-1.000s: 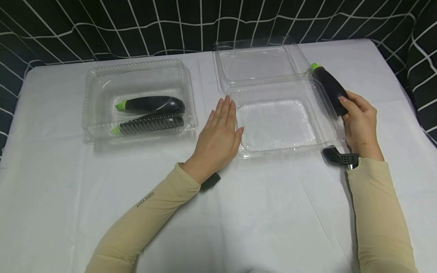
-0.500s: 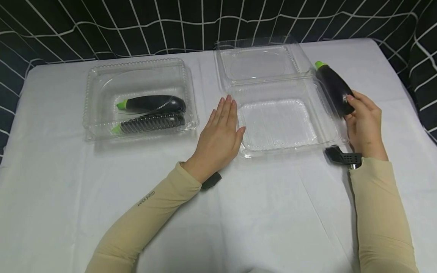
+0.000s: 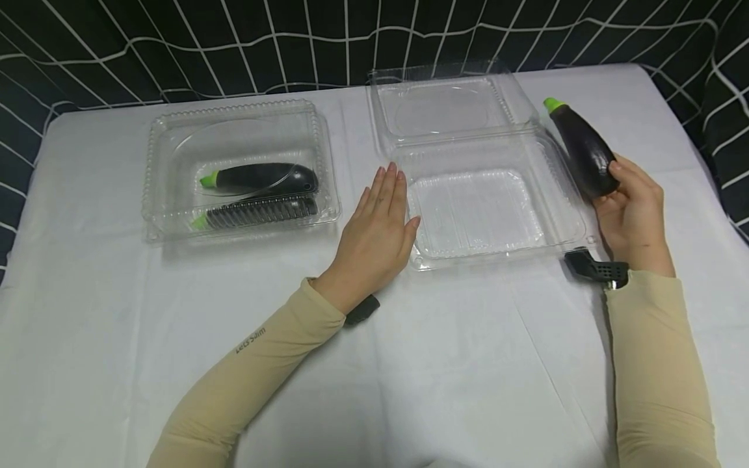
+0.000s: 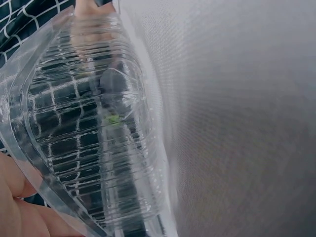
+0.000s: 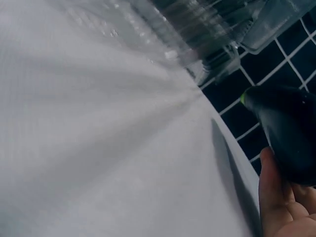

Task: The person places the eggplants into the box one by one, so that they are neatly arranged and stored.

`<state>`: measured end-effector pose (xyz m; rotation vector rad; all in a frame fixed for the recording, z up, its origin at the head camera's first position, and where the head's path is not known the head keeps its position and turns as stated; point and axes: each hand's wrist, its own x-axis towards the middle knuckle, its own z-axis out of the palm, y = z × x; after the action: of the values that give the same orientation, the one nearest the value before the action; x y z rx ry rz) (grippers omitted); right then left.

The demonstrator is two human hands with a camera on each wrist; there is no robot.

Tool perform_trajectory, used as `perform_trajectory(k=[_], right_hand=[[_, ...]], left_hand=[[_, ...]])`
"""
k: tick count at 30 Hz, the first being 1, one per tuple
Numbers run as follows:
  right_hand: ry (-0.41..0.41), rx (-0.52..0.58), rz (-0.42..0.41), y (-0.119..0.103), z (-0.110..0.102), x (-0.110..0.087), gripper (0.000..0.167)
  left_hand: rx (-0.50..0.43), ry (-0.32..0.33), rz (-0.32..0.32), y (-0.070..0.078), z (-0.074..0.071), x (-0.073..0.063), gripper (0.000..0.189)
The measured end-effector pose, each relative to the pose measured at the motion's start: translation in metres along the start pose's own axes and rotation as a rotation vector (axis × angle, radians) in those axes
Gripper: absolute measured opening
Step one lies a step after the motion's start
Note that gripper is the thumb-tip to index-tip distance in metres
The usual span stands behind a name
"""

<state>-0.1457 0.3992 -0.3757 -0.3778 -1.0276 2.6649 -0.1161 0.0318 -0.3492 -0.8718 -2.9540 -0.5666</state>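
An eggplant point(image 3: 583, 151) with a bright green stem end is gripped by my right hand point(image 3: 634, 211) at its thick end, just right of an open clear plastic box point(image 3: 494, 257). In the right wrist view the eggplant point(image 5: 289, 131) hangs above the white cloth, thumb and fingers at its lower end. My left hand point(image 3: 374, 240) lies with straight fingers against the left side of that box. Through the ribbed plastic wall point(image 4: 94, 148) in the left wrist view, the eggplant shows blurred. No eggplant lies in the open box; its lid point(image 3: 439, 107) is folded back.
A second clear box point(image 3: 240, 136), lid closed, stands on the left with two dark, green-tipped eggplants point(image 3: 263, 179) inside. White cloth point(image 3: 468, 364) covers the table. A black curtain with a white grid point(image 3: 328, 39) stands behind the far edge.
My right hand has moved right and slightly up in the head view with the eggplant, away from the open box's right side. The left hand stays against the box.
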Motion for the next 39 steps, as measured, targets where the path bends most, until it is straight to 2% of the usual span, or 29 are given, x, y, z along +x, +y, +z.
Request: perform_trajectory(k=[7, 13, 18, 31, 39], right_hand=[[-0.061, 0.098, -0.006, -0.007, -0.002, -0.001, 0.018], [-0.079, 0.122, 0.008, -0.012, 0.0, -0.003, 0.021], [-0.128, 0.119, -0.005, -0.013, 0.005, -0.004, 0.023], [-0.308, 0.049, -0.023, -0.014, 0.015, -0.01, 0.03], [-0.41, -0.141, -0.023, -0.016, 0.027, -0.016, 0.032]], left_hand=[[-0.009, 0.009, 0.006, 0.0, 0.0, 0.0, 0.06], [-0.011, 0.012, 0.009, 0.0, 0.0, 0.0, 0.06], [-0.008, 0.012, 0.011, 0.0, 0.0, 0.0, 0.06], [-0.009, 0.027, 0.02, 0.0, 0.0, -0.001, 0.059], [-0.007, 0.021, 0.014, 0.0, 0.0, 0.0, 0.059]])
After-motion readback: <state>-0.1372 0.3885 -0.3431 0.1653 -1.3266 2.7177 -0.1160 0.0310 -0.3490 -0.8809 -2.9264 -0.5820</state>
